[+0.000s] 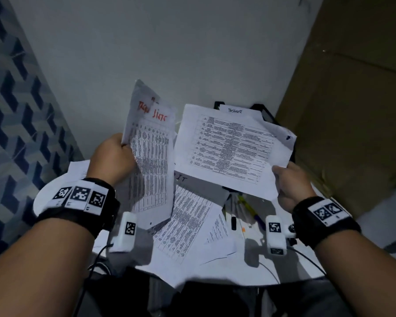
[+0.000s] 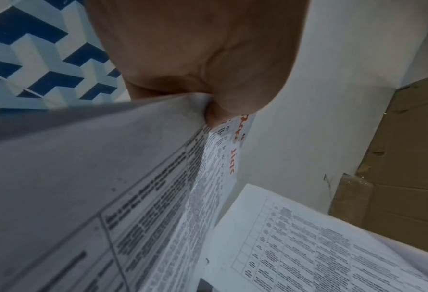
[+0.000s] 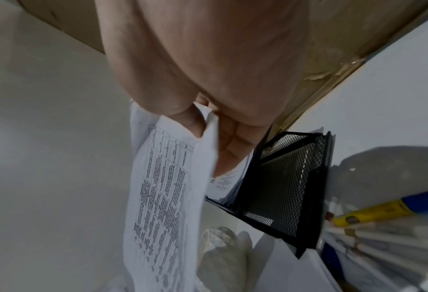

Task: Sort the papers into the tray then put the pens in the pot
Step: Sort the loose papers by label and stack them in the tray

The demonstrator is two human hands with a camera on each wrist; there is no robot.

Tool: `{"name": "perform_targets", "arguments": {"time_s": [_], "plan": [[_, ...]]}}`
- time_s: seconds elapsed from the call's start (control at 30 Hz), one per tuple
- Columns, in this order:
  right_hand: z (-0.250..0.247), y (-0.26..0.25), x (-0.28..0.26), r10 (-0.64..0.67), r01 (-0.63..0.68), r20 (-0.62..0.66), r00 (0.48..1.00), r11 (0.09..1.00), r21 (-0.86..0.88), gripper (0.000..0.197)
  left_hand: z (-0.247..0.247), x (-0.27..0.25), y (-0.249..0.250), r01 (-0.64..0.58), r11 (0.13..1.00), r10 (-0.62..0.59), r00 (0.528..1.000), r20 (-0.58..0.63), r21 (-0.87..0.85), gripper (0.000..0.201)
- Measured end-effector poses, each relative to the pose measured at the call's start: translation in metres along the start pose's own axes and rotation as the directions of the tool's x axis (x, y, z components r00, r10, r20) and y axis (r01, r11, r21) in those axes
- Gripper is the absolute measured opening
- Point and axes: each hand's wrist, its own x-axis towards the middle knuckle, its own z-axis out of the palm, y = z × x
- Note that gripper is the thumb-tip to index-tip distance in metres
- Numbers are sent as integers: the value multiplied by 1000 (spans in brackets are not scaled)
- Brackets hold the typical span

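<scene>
loose papers (image 1: 188, 227) cover the table (image 1: 306, 261), pens (image 1: 247, 207) right (tray (image 1: 266, 113) behind).

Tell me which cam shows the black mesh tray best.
Right wrist: the black mesh tray fills the middle, its mesh wall plain, papers inside. Head view shows only black rim corners behind the sheet in the right hand. Left wrist shows none.

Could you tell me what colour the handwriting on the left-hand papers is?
Red handwriting, clearest in the head view.
</scene>
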Motion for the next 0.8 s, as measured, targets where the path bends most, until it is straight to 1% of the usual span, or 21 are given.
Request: {"name": "perform_targets", "arguments": {"time_s": [0.1,0.17,0.27,0.4,0.47,0.5,0.6,0.63,0.73,0.8], "plan": [[10,-11,-22,44,-46,20,999,994,96,25,7,-3,3,21,996,-20,1000,20,-89,24],[17,-16,-30,47,-55,51,998,985,165,26,13,-5,5,53,991,-50,998,29,-120,28],[25,-17,-26,46,-49,20,999,985,167,26,17,-3,3,44,992,-39,998,43,-115,24],[28,-22,-25,66,-64,-9,998,988,138,17,21,0,0,52,992,-45,997,56,-118,20],[26,-24,-25,75,-72,-29,997,991,110,13,19,2,-1,60,992,-56,998,41,-112,21],[26,-23,-22,76,-71,-40,996,991,112,17,17,4,-2,61,992,-58,998,30,-111,21],[24,-12,-10,84,-69,-104,991,988,141,42,16,12,-7,78,987,-78,997,7,-141,20],[23,-7,-5,86,-68,-108,991,985,158,45,17,13,-8,85,985,-85,996,7,-148,21],[26,-4,-5,118,-96,-115,986,979,178,47,19,14,-9,91,987,-92,996,5,-135,22],[25,-3,-2,115,-94,-120,986,982,165,46,19,16,-11,91,990,-93,996,-11,-109,22]]}}
